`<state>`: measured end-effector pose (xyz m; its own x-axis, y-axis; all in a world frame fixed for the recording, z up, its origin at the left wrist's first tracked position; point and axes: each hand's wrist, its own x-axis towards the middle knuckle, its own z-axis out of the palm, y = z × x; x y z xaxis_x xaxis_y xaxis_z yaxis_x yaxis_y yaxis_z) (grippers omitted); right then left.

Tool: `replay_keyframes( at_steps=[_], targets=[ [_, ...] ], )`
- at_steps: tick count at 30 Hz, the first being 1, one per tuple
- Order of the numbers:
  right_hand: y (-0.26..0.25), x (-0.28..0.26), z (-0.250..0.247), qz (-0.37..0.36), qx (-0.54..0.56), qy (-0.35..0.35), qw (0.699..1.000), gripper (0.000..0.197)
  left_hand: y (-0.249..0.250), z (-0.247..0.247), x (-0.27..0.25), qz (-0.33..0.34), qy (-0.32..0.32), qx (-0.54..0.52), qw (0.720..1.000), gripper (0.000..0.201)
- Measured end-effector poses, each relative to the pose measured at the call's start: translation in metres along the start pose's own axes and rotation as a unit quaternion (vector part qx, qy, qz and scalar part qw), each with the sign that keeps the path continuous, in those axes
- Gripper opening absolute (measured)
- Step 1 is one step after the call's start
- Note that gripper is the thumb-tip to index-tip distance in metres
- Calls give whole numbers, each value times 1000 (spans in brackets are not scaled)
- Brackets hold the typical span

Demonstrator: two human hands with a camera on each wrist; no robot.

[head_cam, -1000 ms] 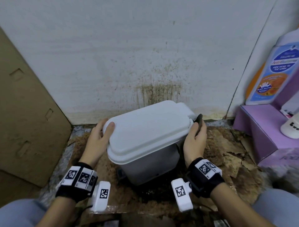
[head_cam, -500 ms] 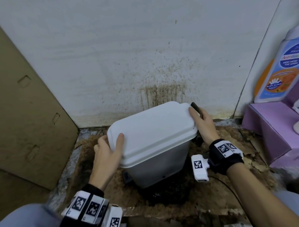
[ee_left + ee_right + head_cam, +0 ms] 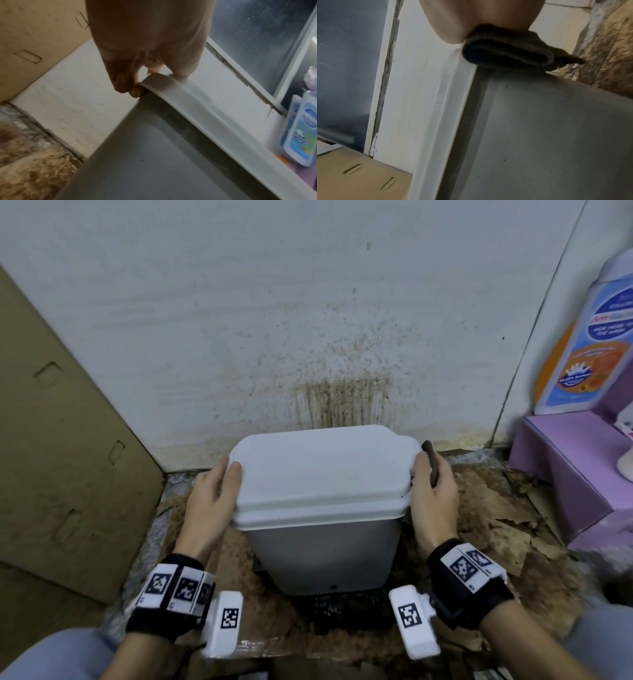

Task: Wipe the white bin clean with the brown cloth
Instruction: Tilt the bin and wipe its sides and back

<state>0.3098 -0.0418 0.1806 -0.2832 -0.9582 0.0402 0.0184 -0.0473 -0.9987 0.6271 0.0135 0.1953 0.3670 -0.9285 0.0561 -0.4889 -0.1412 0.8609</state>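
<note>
The white bin point(image 3: 322, 508) stands in the lower middle of the head view, lid closed, against a stained white wall point(image 3: 274, 320) on brown, flaking cardboard point(image 3: 496, 529). My left hand point(image 3: 210, 501) grips the lid's left edge; the left wrist view shows the thumb on top and curled fingers point(image 3: 126, 83) under the lip. My right hand point(image 3: 433, 501) holds the folded brown cloth point(image 3: 432, 463) against the lid's right edge; in the right wrist view the cloth point(image 3: 508, 54) presses on the rim. At the upper right a blue-and-orange bottle point(image 3: 589, 337) stands on a purple box point(image 3: 565, 460); I can make out "Anti" on its label, but the rest is too blurred to read. A cardboard sheet point(image 3: 61, 457) leans at the left.
</note>
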Motion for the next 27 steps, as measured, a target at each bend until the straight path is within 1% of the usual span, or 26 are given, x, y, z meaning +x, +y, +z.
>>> replay_keyframes(
  at_steps=[2,4,6,10,11,13,15,17,19,21,24,27],
  targets=[
    [3,-1,-4,12,4,5,1000,40,4,-1,-3,-1,-6,-1,1000,68],
    [8,-2,-7,19,6,18,1000,44,8,1,-10,-2,-7,8,1000,58],
    [7,-4,-9,25,13,27,999,42,7,2,-13,-5,-4,14,1000,58],
    [2,-4,-15,25,15,10,1000,38,8,-1,-17,-12,-8,5,1000,60],
    [1,-5,-16,27,15,7,1000,38,8,-1,-18,-5,-4,7,1000,59],
    [2,-8,-14,30,19,5,999,42,14,-2,-25,-4,39,51,998,53],
    [-1,-12,-10,24,23,-4,999,44,20,-3,-32,-2,110,133,985,54],
    [-5,-16,-5,5,20,-23,1000,42,26,-4,-38,39,157,156,974,59],
    [-11,-20,0,-6,28,-38,999,37,40,0,-43,99,165,154,969,55],
    [-16,-25,6,-15,36,-57,998,35,63,10,-48,171,146,169,960,44],
    [-20,-30,14,-20,50,-82,995,40,97,33,-54,268,95,178,942,34],
    [-27,-32,21,-6,83,-109,991,37,127,59,-49,315,46,194,928,31]
  ],
)
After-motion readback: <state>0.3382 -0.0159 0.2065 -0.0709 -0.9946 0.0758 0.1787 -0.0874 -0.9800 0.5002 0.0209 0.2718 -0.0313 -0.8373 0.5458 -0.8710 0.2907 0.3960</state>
